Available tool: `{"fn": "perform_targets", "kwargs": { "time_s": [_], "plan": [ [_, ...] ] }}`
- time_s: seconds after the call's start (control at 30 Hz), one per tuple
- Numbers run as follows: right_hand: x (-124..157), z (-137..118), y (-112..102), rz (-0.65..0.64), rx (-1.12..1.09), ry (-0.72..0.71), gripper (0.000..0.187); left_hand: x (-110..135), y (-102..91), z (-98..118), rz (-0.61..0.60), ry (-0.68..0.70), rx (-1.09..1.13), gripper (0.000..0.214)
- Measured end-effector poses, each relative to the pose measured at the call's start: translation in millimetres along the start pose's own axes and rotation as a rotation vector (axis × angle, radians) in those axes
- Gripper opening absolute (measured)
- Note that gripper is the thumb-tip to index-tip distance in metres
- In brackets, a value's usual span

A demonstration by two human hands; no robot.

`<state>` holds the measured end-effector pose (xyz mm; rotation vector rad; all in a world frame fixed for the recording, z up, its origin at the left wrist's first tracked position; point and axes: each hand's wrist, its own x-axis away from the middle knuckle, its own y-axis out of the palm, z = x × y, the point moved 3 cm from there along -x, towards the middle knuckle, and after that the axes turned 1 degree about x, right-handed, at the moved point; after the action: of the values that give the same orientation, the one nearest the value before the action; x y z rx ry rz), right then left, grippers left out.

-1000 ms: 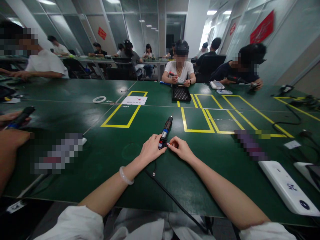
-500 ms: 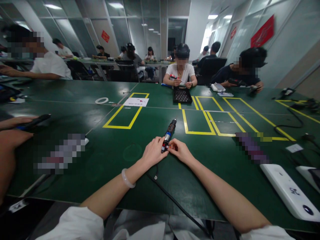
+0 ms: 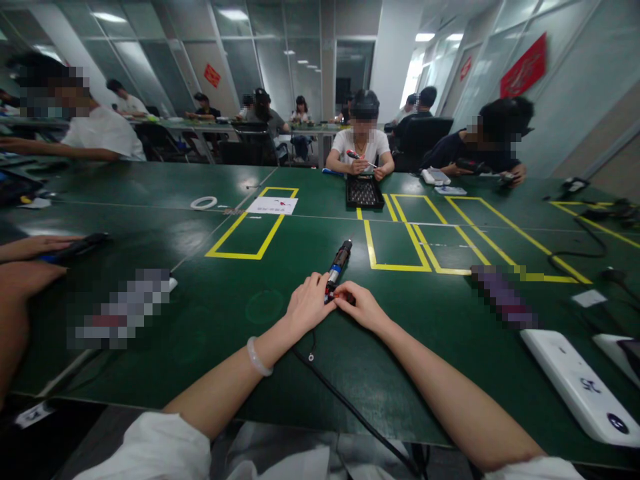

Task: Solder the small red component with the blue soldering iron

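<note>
On the green table (image 3: 250, 373) lies a slim black electric screwdriver (image 3: 342, 256) with a silver and blue motor section exposed, its tip pointing away from me. My left hand (image 3: 307, 307), a pale bangle (image 3: 259, 358) on its wrist, is closed over the rear part and steadies it. My right hand (image 3: 361, 303) has thumb and index finger pinched at the rear end, by small red parts; what exactly sits in the pinch is hidden. A black cable (image 3: 350, 407) runs from beneath my left hand towards me, beside a thin lead ending in a ring terminal (image 3: 311, 357).
Yellow tape rectangles (image 3: 400, 267) mark the table. A white power bank (image 3: 575, 387) lies at right beside a blurred phone (image 3: 505, 297). Opposite, a person works over a black tray (image 3: 365, 192). At left, another person's hand (image 3: 45, 247) touches a dark tool.
My right fingertips have closed in slightly at the screwdriver's rear end, covering more of the red parts. The screwdriver stays in about the same place.
</note>
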<state>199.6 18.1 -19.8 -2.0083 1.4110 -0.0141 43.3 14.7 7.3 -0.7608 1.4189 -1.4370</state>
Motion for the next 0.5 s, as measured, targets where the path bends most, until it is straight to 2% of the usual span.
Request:
{"fn": "perform_targets", "kwargs": {
  "time_s": [0.17,0.27,0.37,0.5],
  "plan": [
    [0.7,3.3,-0.6,-0.010,-0.018,0.026,0.020,-2.2,-6.1,-4.3,-0.001,-0.007,-0.038,0.058],
    [2.3,5.5,-1.0,-0.026,-0.021,0.022,0.019,-5.2,-9.5,-14.3,-0.015,-0.044,-0.055,0.059],
    [4.0,7.0,-1.7,-0.036,-0.023,0.023,0.018,-10.1,-12.0,-36.1,-0.031,-0.108,-0.071,0.059],
    [4.6,6.6,-2.5,-0.046,-0.018,0.031,0.017,-16.2,-15.0,-84.7,-0.057,-0.236,-0.063,0.062]
  ]
}}
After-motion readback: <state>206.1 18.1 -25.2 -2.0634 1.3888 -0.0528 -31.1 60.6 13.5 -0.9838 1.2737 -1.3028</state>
